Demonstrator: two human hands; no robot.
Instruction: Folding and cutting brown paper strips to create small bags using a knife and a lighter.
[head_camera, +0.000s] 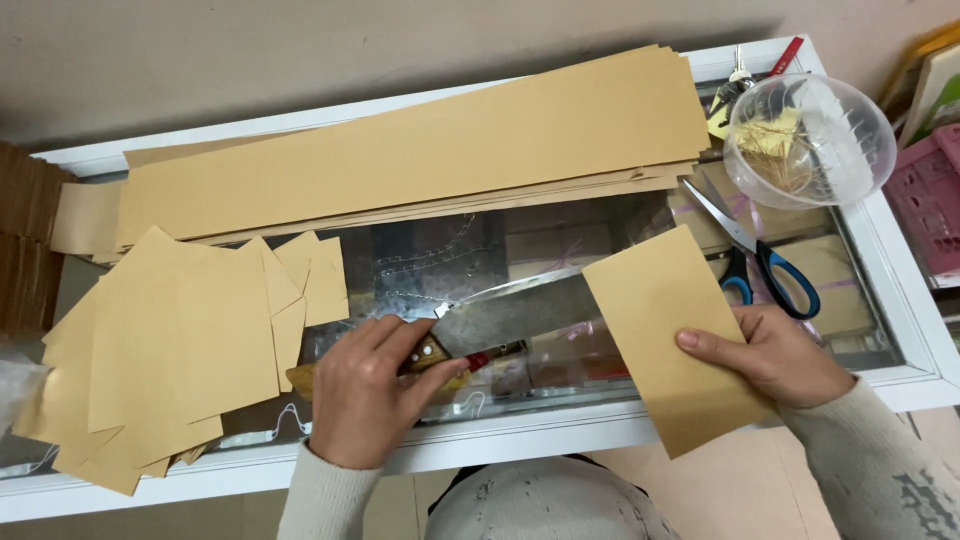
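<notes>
My left hand (368, 385) grips the wooden handle of a large knife (520, 312) whose broad steel blade lies flat on the glass counter top (440, 260). My right hand (775, 355) holds a cut rectangle of brown kraft paper (665, 325) by its right edge; the sheet's lower end juts past the counter's front rim. The blade tip lies close to the sheet's left edge. A loose pile of cut brown sheets (180, 350) lies to the left of my left hand.
A stack of long brown paper strips (420, 150) runs along the back of the counter. Blue-handled scissors (765, 262) lie right of the held sheet. A clear plastic bowl (808, 140) stands at the back right, keys (735, 85) behind it, a pink crate (930, 195) beyond.
</notes>
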